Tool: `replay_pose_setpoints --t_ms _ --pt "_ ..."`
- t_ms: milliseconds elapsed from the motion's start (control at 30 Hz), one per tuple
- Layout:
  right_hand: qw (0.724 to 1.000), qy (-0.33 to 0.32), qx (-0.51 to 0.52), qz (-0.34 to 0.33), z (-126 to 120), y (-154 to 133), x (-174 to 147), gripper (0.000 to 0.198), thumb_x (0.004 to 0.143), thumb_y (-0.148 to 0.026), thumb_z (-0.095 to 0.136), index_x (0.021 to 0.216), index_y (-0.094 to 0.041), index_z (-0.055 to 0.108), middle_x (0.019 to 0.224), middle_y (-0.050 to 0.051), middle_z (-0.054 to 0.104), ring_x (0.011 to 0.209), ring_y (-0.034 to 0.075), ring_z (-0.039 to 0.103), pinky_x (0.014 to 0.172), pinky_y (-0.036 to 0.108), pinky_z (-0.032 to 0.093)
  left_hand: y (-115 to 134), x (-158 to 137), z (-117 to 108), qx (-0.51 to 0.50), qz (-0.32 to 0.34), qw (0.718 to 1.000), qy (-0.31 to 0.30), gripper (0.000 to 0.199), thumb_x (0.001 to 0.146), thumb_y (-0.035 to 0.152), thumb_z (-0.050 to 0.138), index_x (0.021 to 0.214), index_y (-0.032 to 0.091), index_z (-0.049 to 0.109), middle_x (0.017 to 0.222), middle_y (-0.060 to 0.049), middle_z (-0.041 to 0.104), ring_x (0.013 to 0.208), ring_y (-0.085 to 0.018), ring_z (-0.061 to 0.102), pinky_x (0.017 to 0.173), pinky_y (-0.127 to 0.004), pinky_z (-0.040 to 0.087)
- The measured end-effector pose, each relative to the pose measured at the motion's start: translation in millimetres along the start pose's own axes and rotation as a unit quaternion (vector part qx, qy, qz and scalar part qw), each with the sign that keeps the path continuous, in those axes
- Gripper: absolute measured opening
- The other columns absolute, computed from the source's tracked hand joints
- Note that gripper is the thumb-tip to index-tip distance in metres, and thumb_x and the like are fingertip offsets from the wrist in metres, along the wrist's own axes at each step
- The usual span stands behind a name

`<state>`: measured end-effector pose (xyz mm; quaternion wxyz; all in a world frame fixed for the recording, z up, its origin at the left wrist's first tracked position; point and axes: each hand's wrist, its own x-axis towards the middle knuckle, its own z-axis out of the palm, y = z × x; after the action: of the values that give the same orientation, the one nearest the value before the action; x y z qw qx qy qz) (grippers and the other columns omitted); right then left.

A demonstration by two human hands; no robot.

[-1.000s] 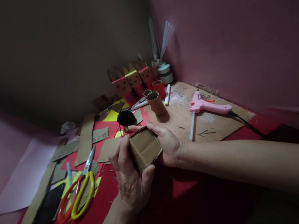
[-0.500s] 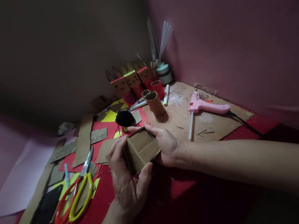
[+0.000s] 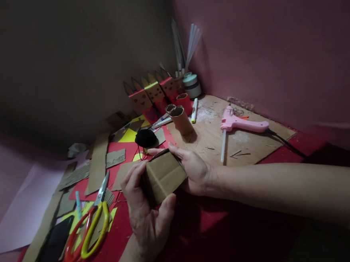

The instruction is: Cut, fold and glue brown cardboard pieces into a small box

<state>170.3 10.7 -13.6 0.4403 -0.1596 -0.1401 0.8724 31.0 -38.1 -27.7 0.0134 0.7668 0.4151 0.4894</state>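
Note:
Between my two hands is a small brown cardboard box (image 3: pixel 165 175), tilted, with a flat panel toward me. My left hand (image 3: pixel 146 209) grips its left side and near corner, thumb along the lower edge. My right hand (image 3: pixel 194 167) wraps the far right side, with the fingers partly hidden behind it. Just beyond the box lie a ball of black yarn (image 3: pixel 146 138) and a piece of cardboard (image 3: pixel 124 176). A brown cardboard tube (image 3: pixel 181 121) stands upright farther back.
Scissors (image 3: pixel 94 224) with red and yellow handles lie at left near a black phone (image 3: pixel 53 251). A pink glue gun (image 3: pixel 243 124) rests on a wooden board (image 3: pixel 254 149) at right. Behind stand cardboard figures with faces (image 3: pixel 154 94), a lidded jar (image 3: pixel 191 86) and glue sticks (image 3: pixel 193 42).
The box has tipped slightly in my hands, so its panel faces me more fully. My left hand has shifted a little to the left. Things on the table have stayed put.

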Motion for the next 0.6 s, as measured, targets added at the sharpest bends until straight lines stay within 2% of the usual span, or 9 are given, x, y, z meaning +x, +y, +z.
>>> replay_pose_setpoints --t_ms 133,300,600 --pt "1.0 -0.008 -0.001 -0.002 -0.1 0.1 0.6 0.049 0.1 -0.049 0.033 0.108 -0.017 0.07 0.085 0.008 0.071 0.077 0.02 0.066 0.083 0.039 0.05 -1.2 0.7 1.5 0.01 0.021 1.0 -0.006 0.063 0.086 0.044 0.059 0.143 0.025 0.039 0.132 -0.014 0.044 0.123 -0.034 0.044 0.104 -0.056 0.037" --pt "1.0 -0.023 0.002 -0.003 -0.9 0.9 1.4 0.048 0.1 -0.05 0.034 0.11 -0.018 0.069 0.082 0.007 0.071 0.076 0.021 0.066 0.081 0.039 0.051 1.9 3.7 1.1 0.045 0.051 0.998 -0.01 0.06 0.091 0.042 0.053 0.146 0.025 0.037 0.129 -0.012 0.043 0.12 -0.029 0.042 0.102 -0.047 0.038" --pt "0.999 -0.037 -0.013 -0.022 -4.4 5.3 4.0 0.047 0.098 -0.052 0.037 0.108 -0.018 0.068 0.079 0.006 0.07 0.076 0.021 0.066 0.083 0.038 0.05 2.1 3.2 1.6 0.055 0.045 0.997 -0.022 0.062 0.091 0.04 0.052 0.148 0.024 0.033 0.132 -0.012 0.041 0.121 -0.028 0.04 0.102 -0.044 0.036"
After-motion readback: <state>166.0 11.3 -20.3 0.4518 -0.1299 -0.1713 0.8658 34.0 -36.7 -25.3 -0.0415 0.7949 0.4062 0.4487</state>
